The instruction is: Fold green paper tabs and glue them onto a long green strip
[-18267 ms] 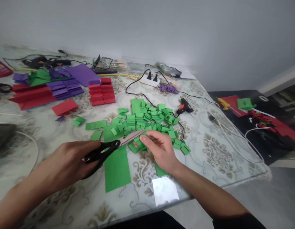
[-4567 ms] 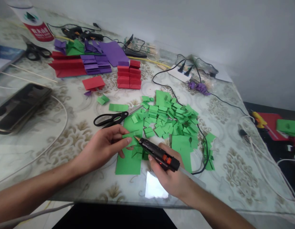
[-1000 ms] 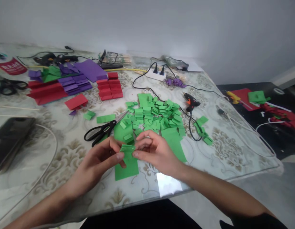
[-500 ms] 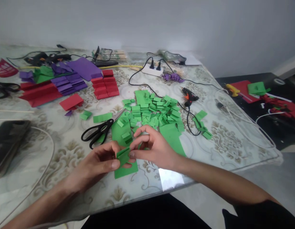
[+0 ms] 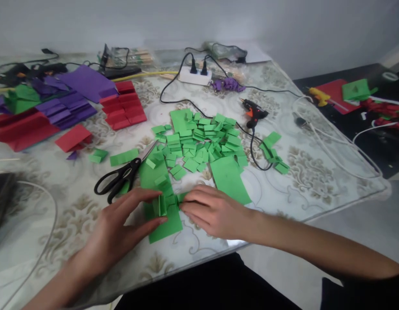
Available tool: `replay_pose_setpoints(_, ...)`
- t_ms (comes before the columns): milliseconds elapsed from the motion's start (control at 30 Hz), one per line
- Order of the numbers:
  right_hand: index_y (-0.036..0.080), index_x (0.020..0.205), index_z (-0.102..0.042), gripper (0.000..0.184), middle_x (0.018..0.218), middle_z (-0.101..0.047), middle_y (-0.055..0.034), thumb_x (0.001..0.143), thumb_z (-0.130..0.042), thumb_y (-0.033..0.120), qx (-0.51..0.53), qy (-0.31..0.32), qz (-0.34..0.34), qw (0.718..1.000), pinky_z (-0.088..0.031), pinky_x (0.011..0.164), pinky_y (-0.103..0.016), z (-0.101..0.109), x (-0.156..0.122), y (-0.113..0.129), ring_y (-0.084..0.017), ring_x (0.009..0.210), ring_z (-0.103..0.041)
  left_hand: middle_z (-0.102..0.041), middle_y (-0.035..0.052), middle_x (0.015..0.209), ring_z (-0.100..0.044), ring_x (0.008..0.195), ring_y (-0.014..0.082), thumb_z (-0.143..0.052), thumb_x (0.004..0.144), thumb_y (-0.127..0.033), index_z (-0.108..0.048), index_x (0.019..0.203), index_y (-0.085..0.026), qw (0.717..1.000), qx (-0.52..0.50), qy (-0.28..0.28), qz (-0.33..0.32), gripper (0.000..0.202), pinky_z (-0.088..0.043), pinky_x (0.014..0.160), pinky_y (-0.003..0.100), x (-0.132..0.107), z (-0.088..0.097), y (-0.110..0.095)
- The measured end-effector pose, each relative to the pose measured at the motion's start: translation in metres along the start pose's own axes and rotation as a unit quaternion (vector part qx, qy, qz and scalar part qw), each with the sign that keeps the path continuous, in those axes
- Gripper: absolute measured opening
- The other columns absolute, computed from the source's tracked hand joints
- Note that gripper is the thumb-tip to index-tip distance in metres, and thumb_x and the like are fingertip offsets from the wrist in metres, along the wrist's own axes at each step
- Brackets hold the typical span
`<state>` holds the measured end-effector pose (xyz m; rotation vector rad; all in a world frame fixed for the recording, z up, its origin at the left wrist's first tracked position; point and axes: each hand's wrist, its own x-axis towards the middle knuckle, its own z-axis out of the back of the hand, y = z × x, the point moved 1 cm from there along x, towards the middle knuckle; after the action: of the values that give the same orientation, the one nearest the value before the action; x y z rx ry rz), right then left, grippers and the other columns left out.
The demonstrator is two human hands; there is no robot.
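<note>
My left hand [image 5: 122, 219] is closed on a small folded piece of green paper [image 5: 162, 206], pinched upright between thumb and fingertips. Just to the right, my right hand [image 5: 212, 211] has its fingers bent together over another bit of green paper [image 5: 181, 198], mostly hidden by them. Beneath both lies a long green sheet [image 5: 167, 228] with folded pieces on it. Beyond my hands is a heap of small folded green pieces [image 5: 202, 146]. Black-handled scissors [image 5: 125, 174] rest left of the sheet, blades pointing away.
A black glue gun [image 5: 254, 113] lies right of the heap, its cord looping to a white power strip [image 5: 195, 76]. Red folded paper [image 5: 123, 105] and purple paper [image 5: 86, 82] cover the back left. A larger green sheet [image 5: 230, 178] lies beyond my right hand.
My hands have moved apart; the left keeps a folded green piece, now turned upright, while the right has lowered toward the table. The view has shifted slightly, too.
</note>
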<state>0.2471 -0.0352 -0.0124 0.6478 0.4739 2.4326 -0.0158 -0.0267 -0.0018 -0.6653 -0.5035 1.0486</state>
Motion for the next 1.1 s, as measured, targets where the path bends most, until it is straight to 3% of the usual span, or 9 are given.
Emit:
replay_pose_setpoints(200,0.009,0.108,-0.07,0.018,0.105,-0.07,-0.0128,0.1,-0.053,0.009,-0.062,0.003,0.015,0.998,-0.053,0.092,-0.038,-0.004,-0.006,0.002,-0.023,0.103,-0.06,-0.071,0.005,0.116,-0.071,0.103,0.0254,-0.079,0.084,-0.031,-0.068,0.121,-0.029,0.998,0.037,0.023,-0.05,0.039,-0.056,0.094,0.033,0.004,-0.009,-0.008)
replay_pose_setpoints(467,0.012,0.102,-0.072,0.022,0.105,-0.07,-0.0122,0.102,-0.05,0.009,-0.072,-0.006,0.017,0.997,-0.053,0.089,-0.037,-0.004,-0.008,0.002,-0.024,0.103,-0.06,-0.067,0.0048,0.119,-0.069,0.105,0.026,-0.078,0.085,-0.031,-0.064,0.127,-0.032,0.995,0.073,0.04,-0.052,0.043,-0.054,0.096,0.034,0.003,-0.014,-0.009)
replay_pose_setpoints(867,0.009,0.106,-0.071,0.017,0.105,-0.069,-0.0138,0.098,-0.057,0.007,-0.055,-0.011,0.022,0.998,-0.053,0.089,-0.039,-0.005,-0.01,0.0,-0.025,0.103,-0.06,-0.065,0.0045,0.119,-0.068,0.104,0.026,-0.074,0.088,-0.031,-0.063,0.13,-0.034,0.993,0.099,0.037,-0.048,0.043,-0.053,0.099,0.038,0.003,-0.015,-0.011)
replay_pose_setpoints(1100,0.011,0.103,-0.072,0.023,0.108,-0.07,-0.0137,0.1,-0.05,0.006,-0.053,-0.006,0.013,0.999,-0.054,0.089,-0.04,-0.005,-0.01,0.001,-0.025,0.104,-0.059,-0.065,0.0039,0.117,-0.068,0.103,0.0267,-0.076,0.087,-0.033,-0.067,0.127,-0.037,0.996,0.082,0.031,-0.033,0.041,-0.054,0.099,0.039,0.004,-0.015,-0.014)
